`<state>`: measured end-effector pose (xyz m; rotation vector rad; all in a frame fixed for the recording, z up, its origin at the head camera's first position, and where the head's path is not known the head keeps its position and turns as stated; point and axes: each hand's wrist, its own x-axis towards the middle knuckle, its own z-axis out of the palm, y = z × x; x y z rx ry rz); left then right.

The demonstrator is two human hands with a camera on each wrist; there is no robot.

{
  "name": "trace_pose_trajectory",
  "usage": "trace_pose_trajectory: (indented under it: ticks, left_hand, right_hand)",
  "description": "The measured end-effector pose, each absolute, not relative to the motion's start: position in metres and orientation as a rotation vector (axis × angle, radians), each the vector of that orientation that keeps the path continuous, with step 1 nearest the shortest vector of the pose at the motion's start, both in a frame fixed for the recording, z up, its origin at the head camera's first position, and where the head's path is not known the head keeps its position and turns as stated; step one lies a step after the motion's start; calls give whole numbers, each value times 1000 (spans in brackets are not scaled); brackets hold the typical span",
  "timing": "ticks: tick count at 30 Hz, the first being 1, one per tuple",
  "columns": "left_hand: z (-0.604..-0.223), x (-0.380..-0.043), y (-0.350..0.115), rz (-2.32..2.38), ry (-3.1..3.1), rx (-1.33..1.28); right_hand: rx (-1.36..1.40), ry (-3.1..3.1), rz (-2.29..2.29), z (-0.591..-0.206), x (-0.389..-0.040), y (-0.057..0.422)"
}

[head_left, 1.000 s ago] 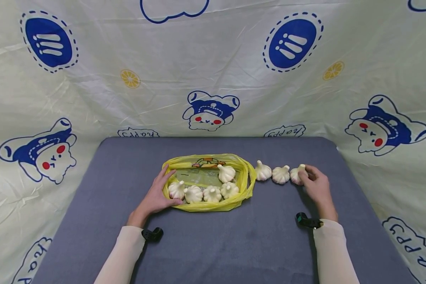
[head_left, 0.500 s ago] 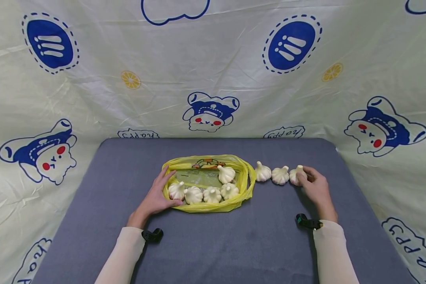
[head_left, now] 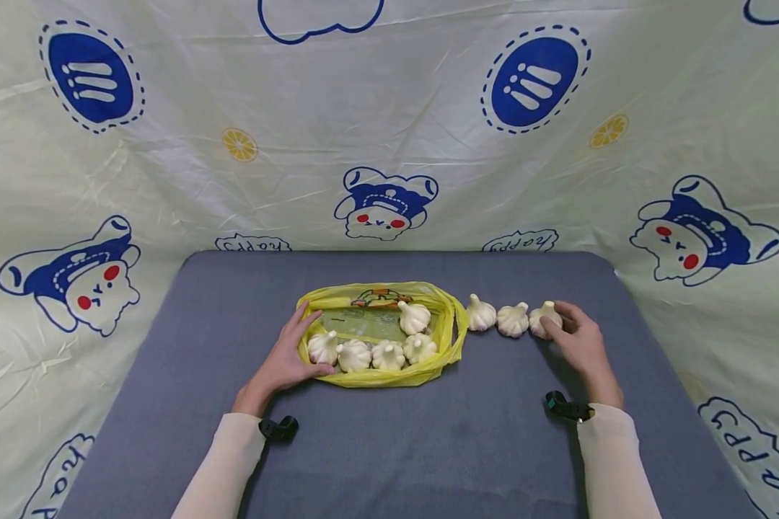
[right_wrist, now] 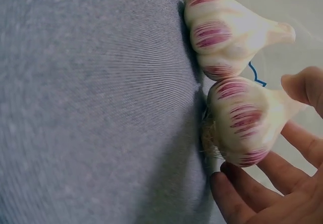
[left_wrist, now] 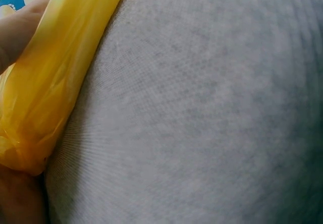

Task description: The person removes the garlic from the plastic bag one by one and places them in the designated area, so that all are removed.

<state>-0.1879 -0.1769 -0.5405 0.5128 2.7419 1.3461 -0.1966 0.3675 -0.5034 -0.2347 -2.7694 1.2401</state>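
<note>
At the left end of the yellow plastic bag [head_left: 431,373], my left hand [head_left: 288,355] holds the rim with fingers spread. In the left wrist view its thumb [left_wrist: 22,32] lies over the bag's edge. Several whole garlic bulbs [head_left: 388,355] sit inside the opened bag, most along its near side. Three more stand in a row to the right of it. My right hand [head_left: 581,344] has its thumb and fingers around the rightmost garlic bulb [right_wrist: 242,120], thumb by the stem. That bulb rests upright on the cloth, touching the middle garlic bulb [right_wrist: 222,35].
A grey cloth covers the table [head_left: 389,447]. Behind and beside it hangs a pale printed curtain [head_left: 389,94]. The leftmost bulb of the row [head_left: 480,313] stands close against the bag's right end.
My right wrist has shifted slightly to the right, and a little more of the rightmost garlic bulb shows. The left hand and bag stay as they were.
</note>
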Motion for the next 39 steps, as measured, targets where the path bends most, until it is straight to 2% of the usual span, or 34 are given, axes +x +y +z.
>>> trace_pose_trajectory:
  ticks: [11, 27, 39]
  left_hand:
    - [-537, -189, -176, 1345, 2738, 521]
    - [-541, -190, -178, 1319, 2757, 529]
    - [-539, -188, -178, 1314, 2744, 525]
  right_hand:
    - [-158, -2880, 1108, -473, -190, 361]
    - [-30, -2936, 1115, -422, -185, 317]
    - [228, -2974, 1071, -416, -188, 265]
